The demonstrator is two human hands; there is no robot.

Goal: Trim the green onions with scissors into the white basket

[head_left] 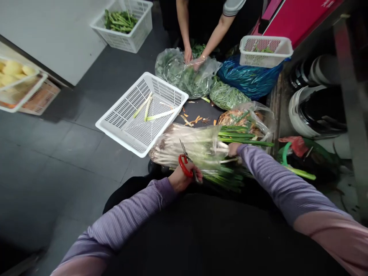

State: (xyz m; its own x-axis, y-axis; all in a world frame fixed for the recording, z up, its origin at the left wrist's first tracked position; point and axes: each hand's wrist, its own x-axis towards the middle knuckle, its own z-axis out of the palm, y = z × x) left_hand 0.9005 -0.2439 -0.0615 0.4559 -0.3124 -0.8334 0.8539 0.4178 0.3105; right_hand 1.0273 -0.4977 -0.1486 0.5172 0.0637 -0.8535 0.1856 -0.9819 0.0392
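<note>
We are trimming scallions: our left hand point(181, 178) grips the red-handled scissors point(186, 163), and our right hand's point(233, 148) fingers close on a stalk in the bagged scallion bundle point(195, 147). The white basket point(142, 113) at ten o'clock holds three trimmed stalks. Next, we judge, that stalk must come free.

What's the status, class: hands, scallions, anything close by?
Left hand grips scissors. Right hand on bagged scallions. Basket alongside.
</note>
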